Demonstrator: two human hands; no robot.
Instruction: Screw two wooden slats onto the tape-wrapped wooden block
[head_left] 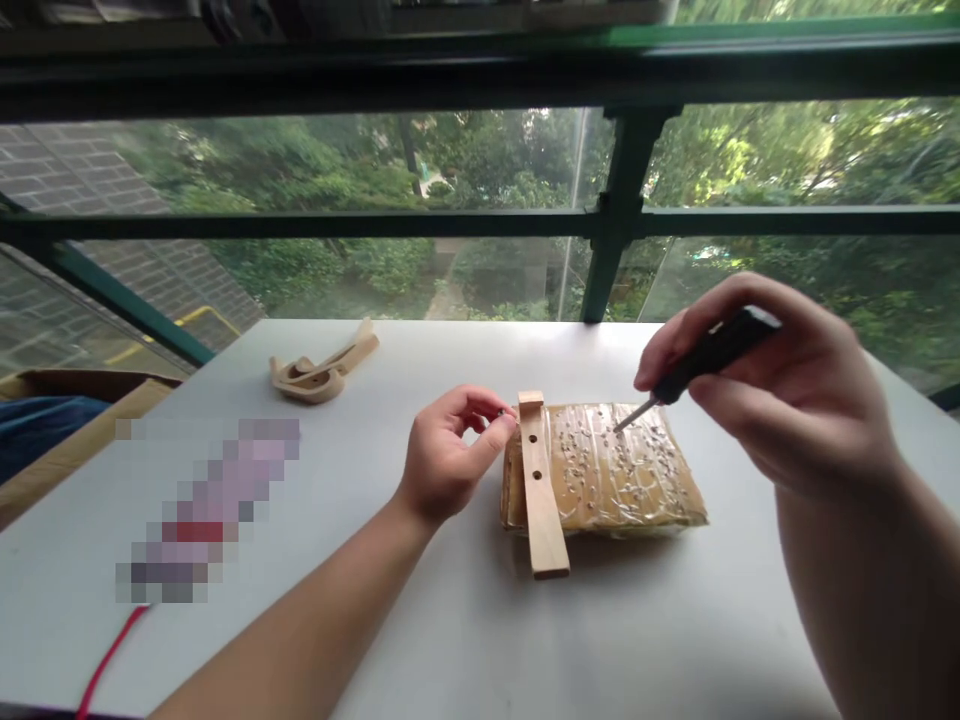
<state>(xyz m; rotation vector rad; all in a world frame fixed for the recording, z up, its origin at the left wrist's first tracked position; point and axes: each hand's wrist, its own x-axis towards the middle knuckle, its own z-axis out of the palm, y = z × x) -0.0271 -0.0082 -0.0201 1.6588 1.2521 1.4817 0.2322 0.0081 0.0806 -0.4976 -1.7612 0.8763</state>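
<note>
Left hand: thumb and fingertips pinch a tiny dark piece, too small for me to make out, just beside the wooden bar.
Right hand: wraps the black handle of a screwdriver, shaft slanting down over the block; I can't tell whether its tip touches.
Wooden bar: lies along the left side of the block, two dark holes showing, near end jutting past the edge.
Cardboard block: sits on the white table, wrapped in clear tape, top pocked with little holes.
Curved wooden parts: rest at the table's far left, well apart from both hands.
</note>
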